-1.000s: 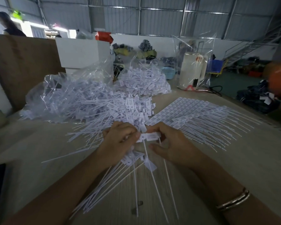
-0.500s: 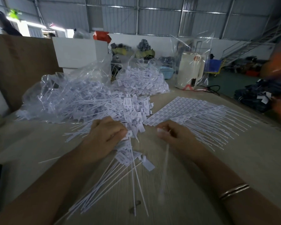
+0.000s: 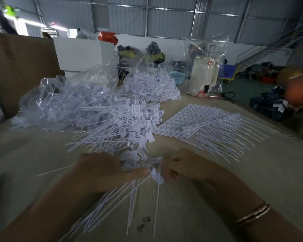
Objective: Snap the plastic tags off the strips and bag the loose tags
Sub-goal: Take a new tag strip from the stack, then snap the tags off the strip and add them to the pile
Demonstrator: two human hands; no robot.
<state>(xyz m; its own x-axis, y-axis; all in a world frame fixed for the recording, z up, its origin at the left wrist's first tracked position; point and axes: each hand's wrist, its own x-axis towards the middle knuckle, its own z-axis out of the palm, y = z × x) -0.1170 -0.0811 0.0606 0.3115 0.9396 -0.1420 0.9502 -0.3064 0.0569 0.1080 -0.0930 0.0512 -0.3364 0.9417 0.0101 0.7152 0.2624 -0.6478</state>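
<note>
Pinching white tag (image 3: 157, 177) between both hands' fingers (image 3: 140, 172), bundle beneath

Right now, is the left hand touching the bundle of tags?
Touching. The head view shows the left hand wrapped around the bundle of tags, its stems fanning out below the fingers.

We see a dim, grey picture. Bright light glares from the windows (image 3: 33, 28) far left. Our hands look blurry, and the edges bend and smear.
</note>
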